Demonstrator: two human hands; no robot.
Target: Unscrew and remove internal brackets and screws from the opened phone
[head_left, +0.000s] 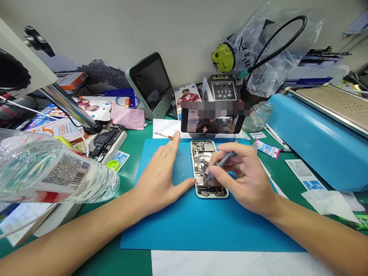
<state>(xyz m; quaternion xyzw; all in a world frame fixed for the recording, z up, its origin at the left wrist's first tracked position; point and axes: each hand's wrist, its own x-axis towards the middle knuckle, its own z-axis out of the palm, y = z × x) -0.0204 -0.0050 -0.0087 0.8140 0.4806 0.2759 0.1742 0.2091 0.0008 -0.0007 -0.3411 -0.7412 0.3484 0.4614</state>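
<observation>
An opened smartphone (201, 163) lies face up on a blue mat (184, 226), its circuit boards and dark inner parts showing. My right hand (247, 176) pinches a grey screwdriver (224, 159) between thumb and fingers, the tip slanting down to the lower half of the phone. Part of the phone's right side is hidden by this hand. Flat on the mat to the left rests my left hand (159, 172), fingers stretched out, with the thumb tip at the phone's left edge. A ring shows on one finger.
Behind the mat a phone (212, 120) stands sideways, with a glass jar (258, 115) beside it. A large water bottle (57, 168) looms at the left, near another opened phone (106, 142). A blue machine (304, 149) stands at the right. A smart display (151, 86) is at the back.
</observation>
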